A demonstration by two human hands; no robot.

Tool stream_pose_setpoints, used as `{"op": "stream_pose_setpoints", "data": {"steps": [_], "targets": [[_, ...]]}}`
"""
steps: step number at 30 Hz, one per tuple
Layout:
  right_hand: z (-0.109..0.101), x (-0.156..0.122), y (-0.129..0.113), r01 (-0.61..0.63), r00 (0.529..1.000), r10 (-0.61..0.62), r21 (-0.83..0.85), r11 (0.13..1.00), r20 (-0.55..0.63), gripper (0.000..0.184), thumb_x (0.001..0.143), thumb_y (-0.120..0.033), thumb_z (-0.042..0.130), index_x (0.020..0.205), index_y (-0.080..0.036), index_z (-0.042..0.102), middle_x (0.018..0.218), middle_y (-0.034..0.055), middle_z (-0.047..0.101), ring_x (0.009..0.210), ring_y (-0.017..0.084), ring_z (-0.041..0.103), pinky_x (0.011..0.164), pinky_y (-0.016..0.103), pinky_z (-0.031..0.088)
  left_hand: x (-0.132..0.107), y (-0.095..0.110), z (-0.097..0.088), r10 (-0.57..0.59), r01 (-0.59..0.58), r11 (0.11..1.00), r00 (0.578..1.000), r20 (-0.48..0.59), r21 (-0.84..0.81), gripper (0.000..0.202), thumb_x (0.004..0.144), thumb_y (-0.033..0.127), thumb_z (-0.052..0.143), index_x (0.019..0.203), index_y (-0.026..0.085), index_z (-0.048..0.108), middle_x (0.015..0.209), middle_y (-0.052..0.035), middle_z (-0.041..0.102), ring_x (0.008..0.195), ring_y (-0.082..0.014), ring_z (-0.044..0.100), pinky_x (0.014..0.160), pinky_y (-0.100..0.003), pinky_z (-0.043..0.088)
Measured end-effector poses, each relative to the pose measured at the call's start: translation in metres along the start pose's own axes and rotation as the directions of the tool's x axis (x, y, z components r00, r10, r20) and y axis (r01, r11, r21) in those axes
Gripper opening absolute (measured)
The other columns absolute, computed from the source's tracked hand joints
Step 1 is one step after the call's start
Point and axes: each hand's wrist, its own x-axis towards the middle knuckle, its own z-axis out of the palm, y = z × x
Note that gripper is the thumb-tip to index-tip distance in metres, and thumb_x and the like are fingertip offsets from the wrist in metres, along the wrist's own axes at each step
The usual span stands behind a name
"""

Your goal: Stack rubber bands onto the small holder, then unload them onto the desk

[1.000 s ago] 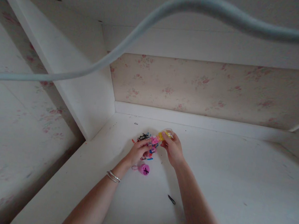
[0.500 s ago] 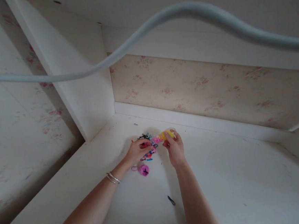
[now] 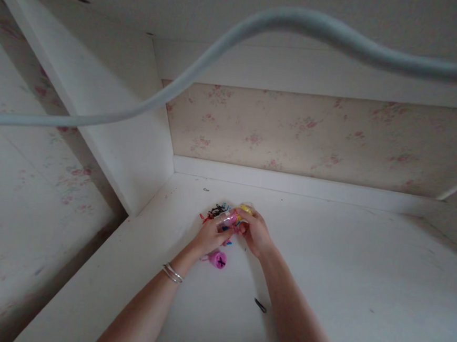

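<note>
Over a small pile, my left hand (image 3: 210,237) grips one end of a clear tube (image 3: 229,218) with pink and yellow bits in it. My right hand (image 3: 258,236) is closed round the yellow end, its fingertips close to the left ones. Beneath and behind lies the pile of small coloured bands or clips (image 3: 216,210), with black, red, blue and pink pieces; my hands hide part of it. Just below my left hand, a pink cup-shaped piece (image 3: 219,260) with a dark X-like mark lies beside a pale pink loop.
A black hair-clip-like loop (image 3: 260,305) lies on the white surface (image 3: 346,280) near my right forearm. Another small loop (image 3: 206,190) is near the back edge. A thick pale cable (image 3: 205,61) crosses the view above. White panels enclose the left and back.
My right hand has moved left and down with the tube, closer to my left hand. The left fingers now grip the tube's clear end. The pink piece stays put.
</note>
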Motion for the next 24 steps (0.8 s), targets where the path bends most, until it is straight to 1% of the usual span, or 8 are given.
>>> {"op": "stream_pose_setpoints", "data": {"steps": [4,8,11,14,18,24], "targets": [[-0.001,0.001,0.002,0.018,1.0,-0.018,-0.012,1.0,0.004,0.026,0.069,-0.038,0.075,0.075,-0.019,0.059,0.057,-0.0053,0.055,0.038,0.005,0.038,0.036,0.019,0.03,0.002,-0.002,0.001,-0.026,0.026,1.0,0.999,0.021,-0.001,0.056,0.08,0.039,0.063,0.131,0.022,0.05,0.08,-0.001,0.066,0.051,-0.0072,0.054,0.049,-0.021,0.048],[-0.006,0.001,0.004,0.011,1.0,-0.011,-0.001,1.0,0.011,0.024,0.07,-0.036,0.075,0.075,-0.018,0.06,0.058,-0.0043,0.055,0.04,0.005,0.039,0.037,0.019,0.031,0.002,-0.001,-0.001,-0.057,0.057,0.998,0.998,0.021,0.013,0.048,0.08,0.044,0.062,0.12,0.018,0.06,0.068,-0.0003,0.063,0.053,-0.0089,0.055,0.048,-0.019,0.046],[-0.01,0.002,0.004,0.004,1.0,-0.004,0.019,1.0,0.017,0.023,0.071,-0.035,0.074,0.077,-0.018,0.061,0.061,-0.0037,0.057,0.041,0.005,0.04,0.038,0.019,0.031,0.003,-0.001,-0.003,-0.052,0.051,0.998,0.999,0.018,0.02,0.047,0.08,0.047,0.062,0.117,0.018,0.062,0.073,-0.0023,0.065,0.057,-0.0112,0.059,0.047,-0.019,0.046],[-0.015,0.003,0.003,0.004,1.0,-0.003,0.051,0.999,-0.018,0.023,0.07,-0.034,0.075,0.081,-0.018,0.061,0.061,-0.0048,0.056,0.041,0.005,0.04,0.037,0.018,0.031,0.002,-0.002,-0.004,-0.05,0.05,0.999,0.998,0.029,-0.003,0.05,0.079,0.048,0.063,0.119,0.018,0.061,0.079,-0.0043,0.067,0.061,-0.0125,0.062,0.048,-0.02,0.049],[-0.021,0.005,0.002,0.022,0.995,-0.015,0.066,0.998,-0.097,0.025,0.068,-0.033,0.075,0.083,-0.019,0.061,0.065,-0.0049,0.057,0.042,0.005,0.04,0.038,0.019,0.034,0.002,-0.005,-0.005,-0.095,0.096,0.994,0.995,0.02,-0.05,0.051,0.077,0.048,0.066,0.118,0.018,0.064,0.075,-0.0034,0.067,0.059,-0.0098,0.06,0.052,-0.021,0.051],[-0.021,0.005,0.0,0.03,0.99,-0.025,0.032,0.999,-0.142,0.029,0.065,-0.036,0.078,0.081,-0.018,0.061,0.063,-0.0047,0.057,0.043,0.005,0.041,0.039,0.019,0.035,0.003,-0.009,-0.004,-0.158,0.153,0.982,0.986,-0.045,-0.109,0.051,0.072,0.048,0.071,0.111,0.015,0.068,0.074,-0.0045,0.069,0.051,-0.008,0.058,0.045,-0.018,0.047]]}}
